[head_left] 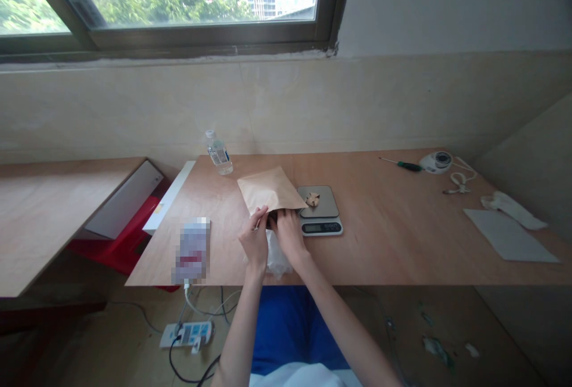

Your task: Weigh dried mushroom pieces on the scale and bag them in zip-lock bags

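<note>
Fingers clamped on its near edge, a left hand (254, 239) steadies a brown paper bag (270, 189) above the table (375, 244) as the right hand (289, 235) reaches into its mouth, fingertips hidden; whether they grasp anything cannot be told. Below the wrists lies crumpled clear plastic (277, 261). Just right of the bag, a pale brown piece (313, 199) already sits on the plate of a digital scale (329, 202), its reading illegible. The work appears partway along: something is on the plate, while the bag remains in hand, its contents unseen. Farther out stand a bottle (218, 153) and, at right, a screwdriver (409, 166).
</note>
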The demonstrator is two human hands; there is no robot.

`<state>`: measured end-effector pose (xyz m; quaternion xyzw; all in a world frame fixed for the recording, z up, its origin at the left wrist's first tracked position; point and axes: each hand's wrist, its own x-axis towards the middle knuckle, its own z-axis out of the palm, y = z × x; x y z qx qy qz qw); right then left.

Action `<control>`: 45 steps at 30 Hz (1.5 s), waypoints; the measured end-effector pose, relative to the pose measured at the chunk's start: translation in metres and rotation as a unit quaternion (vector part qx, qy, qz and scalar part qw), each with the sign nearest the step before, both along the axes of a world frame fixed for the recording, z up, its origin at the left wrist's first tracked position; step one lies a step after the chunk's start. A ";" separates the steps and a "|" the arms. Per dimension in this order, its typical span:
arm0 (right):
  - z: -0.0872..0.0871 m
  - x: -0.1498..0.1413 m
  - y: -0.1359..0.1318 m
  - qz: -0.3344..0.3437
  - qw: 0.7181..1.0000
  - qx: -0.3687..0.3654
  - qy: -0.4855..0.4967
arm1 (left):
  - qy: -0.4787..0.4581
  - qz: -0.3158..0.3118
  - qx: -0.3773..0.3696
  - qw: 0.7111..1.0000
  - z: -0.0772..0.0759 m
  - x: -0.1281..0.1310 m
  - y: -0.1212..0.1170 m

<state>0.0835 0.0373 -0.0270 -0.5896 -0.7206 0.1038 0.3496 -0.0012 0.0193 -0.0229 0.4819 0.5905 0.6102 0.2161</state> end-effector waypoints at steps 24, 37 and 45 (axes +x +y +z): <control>0.067 0.033 -0.052 0.034 0.970 0.035 0.240 | 0.030 0.012 -0.009 0.999 0.047 -0.002 0.004; -0.024 0.127 0.020 -0.082 0.967 0.087 0.224 | 0.013 0.019 -0.013 1.000 0.054 -0.005 0.004; -0.025 0.126 0.023 -0.084 0.984 0.096 0.125 | 0.007 0.018 -0.014 1.000 0.051 -0.005 0.004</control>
